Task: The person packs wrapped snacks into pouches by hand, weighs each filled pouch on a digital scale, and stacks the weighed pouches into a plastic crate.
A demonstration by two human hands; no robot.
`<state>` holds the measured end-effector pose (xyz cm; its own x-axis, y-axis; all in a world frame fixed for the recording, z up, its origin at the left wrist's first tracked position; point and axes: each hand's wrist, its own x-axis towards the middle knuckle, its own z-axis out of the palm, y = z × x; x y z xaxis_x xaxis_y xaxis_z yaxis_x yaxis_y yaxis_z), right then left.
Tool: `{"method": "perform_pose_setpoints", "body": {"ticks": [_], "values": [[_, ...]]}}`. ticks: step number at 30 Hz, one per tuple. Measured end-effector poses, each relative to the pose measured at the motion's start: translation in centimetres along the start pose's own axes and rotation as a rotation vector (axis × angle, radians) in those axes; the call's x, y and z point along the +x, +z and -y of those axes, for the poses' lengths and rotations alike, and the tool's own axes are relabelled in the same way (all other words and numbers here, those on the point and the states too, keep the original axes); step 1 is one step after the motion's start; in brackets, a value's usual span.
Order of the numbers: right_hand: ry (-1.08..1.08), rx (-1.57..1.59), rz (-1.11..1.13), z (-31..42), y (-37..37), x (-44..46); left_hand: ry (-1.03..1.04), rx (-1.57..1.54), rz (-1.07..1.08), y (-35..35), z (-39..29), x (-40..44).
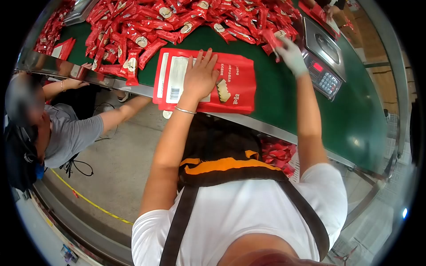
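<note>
My left hand (pixel 200 76) is bare and lies flat, fingers spread, on red printed pouches (pixel 243 84) stacked at the green table's near edge. A white label with a barcode shows on the pouch beside my palm. My right hand (pixel 291 56), in a pale glove, is at the right end of the pile of small red packets (pixel 151 24). Its fingers are closed around a red packet (pixel 271 39). Just to the right of this hand stands a digital scale (pixel 323 66) with a lit red display.
At the left, a co-worker (pixel 71 128) in a grey shirt reaches toward the table edge. Another person's hand (pixel 332 10) is at the top right. Red packets (pixel 278 155) lie in a container below the green table (pixel 355 128). A metal rim borders the table.
</note>
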<state>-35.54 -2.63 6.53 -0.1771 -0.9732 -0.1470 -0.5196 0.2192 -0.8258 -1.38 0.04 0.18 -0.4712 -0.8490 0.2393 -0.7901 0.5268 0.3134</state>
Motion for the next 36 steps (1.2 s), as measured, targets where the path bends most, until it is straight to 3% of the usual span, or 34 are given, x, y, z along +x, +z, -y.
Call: {"method": "perform_pose_setpoints", "body": {"ticks": [1,3,5,6,11,13,15,17,18,19,23,24,26,30,33,35,36], "values": [[-0.134,0.266,-0.065,-3.3,0.5,-2.1,0.002,-0.009,0.007,0.1,0.1,0.1],[0.094,0.261,0.070,-6.4,1.6,-7.0,0.014,0.029,-0.010,0.5,0.3,0.0],[-0.057,-0.805,-0.146,-8.3,2.5,-10.0,0.036,0.041,0.007,0.8,0.4,0.1],[-0.172,-0.849,-0.179,-7.8,2.4,-10.9,0.033,0.037,-0.002,0.9,0.4,0.2],[-0.208,-0.867,-0.225,-5.6,4.5,-10.8,0.040,0.012,-0.026,0.9,0.6,0.2],[-0.084,-1.004,-0.109,-4.6,5.1,-10.5,0.037,0.010,-0.022,0.9,0.6,0.1],[-0.151,-0.911,-0.143,-2.9,3.9,-11.7,0.030,0.012,-0.024,0.9,0.9,0.3],[-0.051,-0.377,0.155,0.0,2.8,-13.9,0.033,-0.018,-0.002,0.8,0.9,0.1],[-0.100,-0.260,0.283,0.3,2.9,-13.8,0.041,-0.068,-0.034,0.7,0.9,0.1],[-0.003,-0.227,0.410,1.2,3.7,-13.4,0.041,-0.062,-0.035,0.6,0.9,0.0],[0.086,0.073,0.494,-1.0,9.4,-7.6,0.020,-0.070,-0.008,0.3,0.7,0.1],[-0.294,0.094,0.307,-2.1,12.1,-6.5,0.025,-0.043,-0.001,0.1,0.6,0.1],[-0.674,0.129,0.128,-2.2,14.1,-5.7,0.045,0.072,-0.007,-0.3,0.5,-0.3],[-0.282,0.030,0.448,-1.0,11.8,-7.6,0.057,0.041,0.032,-0.7,0.8,-0.3],[-0.253,-0.011,0.539,-0.4,10.4,-8.2,0.077,0.036,0.073,-1.0,0.9,-0.3],[-0.343,-0.006,0.487,-1.9,12.3,-7.4,0.072,0.051,0.072,-1.1,0.6,-0.2],[-0.231,0.397,0.508,-1.8,13.5,-7.3,0.078,0.067,0.067,-1.2,0.3,-0.2]]}}
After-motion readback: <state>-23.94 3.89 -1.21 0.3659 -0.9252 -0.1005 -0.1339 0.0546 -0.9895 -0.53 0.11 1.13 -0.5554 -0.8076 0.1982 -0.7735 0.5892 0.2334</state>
